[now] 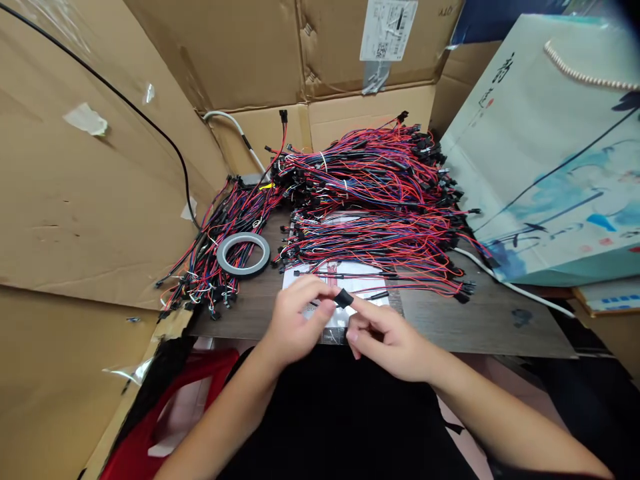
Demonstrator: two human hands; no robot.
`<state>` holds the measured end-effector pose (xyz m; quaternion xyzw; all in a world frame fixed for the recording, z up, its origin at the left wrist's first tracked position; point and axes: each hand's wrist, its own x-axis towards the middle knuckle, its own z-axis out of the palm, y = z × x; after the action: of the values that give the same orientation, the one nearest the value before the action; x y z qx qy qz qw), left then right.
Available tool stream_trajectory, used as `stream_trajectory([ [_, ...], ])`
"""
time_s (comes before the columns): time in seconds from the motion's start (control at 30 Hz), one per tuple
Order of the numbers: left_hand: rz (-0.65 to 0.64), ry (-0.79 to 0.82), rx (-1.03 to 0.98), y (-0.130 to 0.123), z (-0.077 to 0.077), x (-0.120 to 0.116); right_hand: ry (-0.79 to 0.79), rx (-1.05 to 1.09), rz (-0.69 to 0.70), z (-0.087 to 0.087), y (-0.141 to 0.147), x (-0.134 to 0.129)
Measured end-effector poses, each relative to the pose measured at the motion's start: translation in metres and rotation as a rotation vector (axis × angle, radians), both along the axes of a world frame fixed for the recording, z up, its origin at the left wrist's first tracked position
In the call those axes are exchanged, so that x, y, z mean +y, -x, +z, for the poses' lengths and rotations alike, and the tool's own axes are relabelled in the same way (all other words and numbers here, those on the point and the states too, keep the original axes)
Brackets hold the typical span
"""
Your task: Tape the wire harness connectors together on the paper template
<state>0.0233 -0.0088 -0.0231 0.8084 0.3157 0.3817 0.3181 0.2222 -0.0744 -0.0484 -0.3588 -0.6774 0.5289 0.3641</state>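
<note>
A short strip of black tape sits at the meeting point of my two index fingers, over the front edge of the table. My left hand pinches at its left end, with thumb and index finger close together. The index finger of my right hand is stretched out, its tip against the tape's right end; the other fingers curl loosely beneath. Just beyond my hands, several red-and-blue wire harnesses with black connectors lie side by side. A roll of tape rests flat to the left.
A thick heap of bundled harnesses fills the back, and a looser pile lies at left. White paper is under the front wires. Cardboard walls enclose the left and back; a pale paper bag stands at right beside a white cable.
</note>
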Motion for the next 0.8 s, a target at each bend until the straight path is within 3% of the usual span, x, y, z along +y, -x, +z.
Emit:
stream_trajectory([
  [0.17, -0.108, 0.216, -0.151, -0.023, -0.002, -0.012, -0.174, -0.211, -0.113, 0.001, -0.008, 0.003],
  [0.53, -0.247, 0.142, -0.168, -0.031, 0.012, -0.02, -0.63, -0.511, -0.17, 0.018, -0.049, 0.001],
  [0.7, -0.429, 0.188, -0.192, -0.041, 0.011, -0.024, -0.945, -0.439, -0.395, 0.019, -0.053, -0.007],
  [0.8, -0.345, 0.262, -0.291, -0.041, 0.008, -0.024, -0.856, -0.352, -0.722, 0.017, -0.06, -0.01],
])
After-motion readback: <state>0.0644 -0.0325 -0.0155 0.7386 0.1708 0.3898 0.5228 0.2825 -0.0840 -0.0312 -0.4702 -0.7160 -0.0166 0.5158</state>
